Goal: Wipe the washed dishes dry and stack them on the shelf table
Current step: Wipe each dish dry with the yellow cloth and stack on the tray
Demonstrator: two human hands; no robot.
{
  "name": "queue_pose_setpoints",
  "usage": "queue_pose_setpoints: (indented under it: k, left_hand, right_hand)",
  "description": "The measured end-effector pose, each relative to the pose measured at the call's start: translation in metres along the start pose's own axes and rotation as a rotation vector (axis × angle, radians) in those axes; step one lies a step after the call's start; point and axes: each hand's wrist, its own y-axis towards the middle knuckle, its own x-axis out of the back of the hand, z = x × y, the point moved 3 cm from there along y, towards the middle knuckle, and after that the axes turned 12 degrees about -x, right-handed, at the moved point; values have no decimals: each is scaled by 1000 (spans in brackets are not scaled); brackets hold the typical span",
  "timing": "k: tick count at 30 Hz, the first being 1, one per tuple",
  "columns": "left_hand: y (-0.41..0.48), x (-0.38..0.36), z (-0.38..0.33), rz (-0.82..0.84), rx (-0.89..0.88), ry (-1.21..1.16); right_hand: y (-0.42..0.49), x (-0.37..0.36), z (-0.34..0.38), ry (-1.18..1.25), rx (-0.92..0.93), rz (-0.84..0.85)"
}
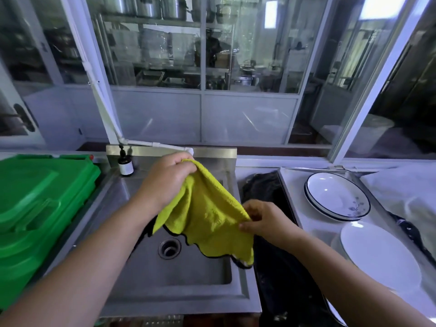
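Closest to me, my left hand (pixel 165 182) grips one bunched corner of the yellow cloth (pixel 207 215), while my right hand (pixel 264 223) pinches its opposite edge; it hangs spread between them over the sink (pixel 179 300). Dishes sit to my right on the table (pixel 313 230): two stacked dark-rimmed plates (pixel 337 199) (a small flower sprig is painted inside the top one) and, nearer, a white plate (pixel 379 256). A bottle (pixel 125 165) stands at the sink's back left corner; its white label is too blurred to read. A green bin (pixel 40 197) sits left.
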Motion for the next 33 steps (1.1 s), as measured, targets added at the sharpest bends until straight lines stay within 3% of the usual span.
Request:
queue_pose_setpoints:
  k: [3,9,15,20,23,27,33]
  left_hand:
    - [-1,18,7,18,-2,10]
    - [-20,47,42,24,43,198]
    - [-49,60,120,160,211,224]
    - [-60,53,160,187,258,295]
    - [-62,58,170,158,230,268]
    - [-93,52,192,292,193,363]
    - [-186,19,245,724,256,642]
  right_hand:
    - [1,-17,-11,-131,-51,32]
    - [4,-26,-15,60,-152,-24]
    - [12,-34,-44,-58,-154,-237]
    - [31,-41,-59,-256,-193,-232]
    - [34,-37,-51,-281,-124,-271]
    - [26,-58,-69,-300,-105,-158]
    - [-6,-131,-141,-471,-281,107]
